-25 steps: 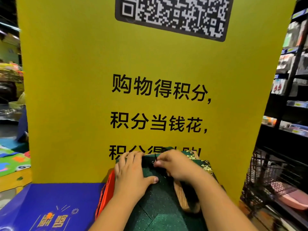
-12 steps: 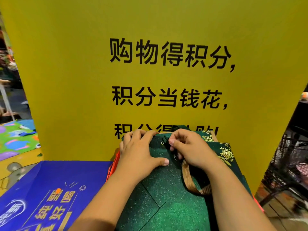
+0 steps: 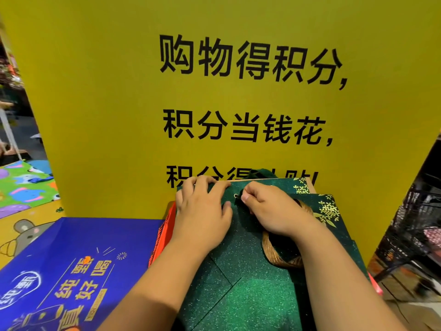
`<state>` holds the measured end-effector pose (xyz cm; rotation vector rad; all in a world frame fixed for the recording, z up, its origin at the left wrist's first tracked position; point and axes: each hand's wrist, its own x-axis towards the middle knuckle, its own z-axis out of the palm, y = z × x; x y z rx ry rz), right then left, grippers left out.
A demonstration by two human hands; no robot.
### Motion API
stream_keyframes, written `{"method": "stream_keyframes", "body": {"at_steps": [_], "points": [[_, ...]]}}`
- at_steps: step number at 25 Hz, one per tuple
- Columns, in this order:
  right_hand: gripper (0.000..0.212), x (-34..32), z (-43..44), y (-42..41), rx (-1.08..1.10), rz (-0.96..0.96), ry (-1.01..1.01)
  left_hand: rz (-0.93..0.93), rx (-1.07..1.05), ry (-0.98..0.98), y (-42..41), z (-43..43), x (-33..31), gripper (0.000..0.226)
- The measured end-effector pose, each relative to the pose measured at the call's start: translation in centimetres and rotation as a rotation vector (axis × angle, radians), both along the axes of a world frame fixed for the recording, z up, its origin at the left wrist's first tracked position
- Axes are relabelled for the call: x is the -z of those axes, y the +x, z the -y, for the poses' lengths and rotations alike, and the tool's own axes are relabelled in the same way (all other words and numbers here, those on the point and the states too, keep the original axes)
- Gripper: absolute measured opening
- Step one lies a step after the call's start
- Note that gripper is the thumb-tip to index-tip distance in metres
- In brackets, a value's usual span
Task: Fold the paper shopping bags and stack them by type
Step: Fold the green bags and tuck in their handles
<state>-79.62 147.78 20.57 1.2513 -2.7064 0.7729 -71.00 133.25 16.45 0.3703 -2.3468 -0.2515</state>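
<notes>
Just in front of the yellow sign [image 3: 119, 115], the green glitter bag [image 3: 250, 295] lies flat; the left hand [image 3: 202, 211] presses it with straight fingers, and the right hand [image 3: 269, 209] pinches its dark handle [image 3: 247, 211].

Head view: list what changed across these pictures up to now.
Only the view shifted: the camera tipped down, so the upper part of the yellow sign is cut off and more of the blue bag shows. Nothing was taken or let go. The left hand stays pressed flat on the green bag. The right hand keeps pinching it at the eyelet. The gold ribbon handle lies unmoved.
</notes>
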Motion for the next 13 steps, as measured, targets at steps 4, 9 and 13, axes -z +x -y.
{"method": "stream_keyframes", "body": {"at_steps": [4,9,13], "points": [[0.023,0.23,0.08,-0.24,-0.007,0.039,-0.039,-0.016,-0.013,-0.025,-0.04,-0.04,0.13,0.041],[0.021,0.51,0.48,-0.29,0.033,0.001,-0.026,-0.020,-0.009,-0.028,-0.06,-0.06,0.18,0.041],[0.023,0.25,0.25,-0.25,0.021,0.029,-0.017,-0.033,-0.009,-0.031,-0.11,0.00,0.27,0.040]]}}
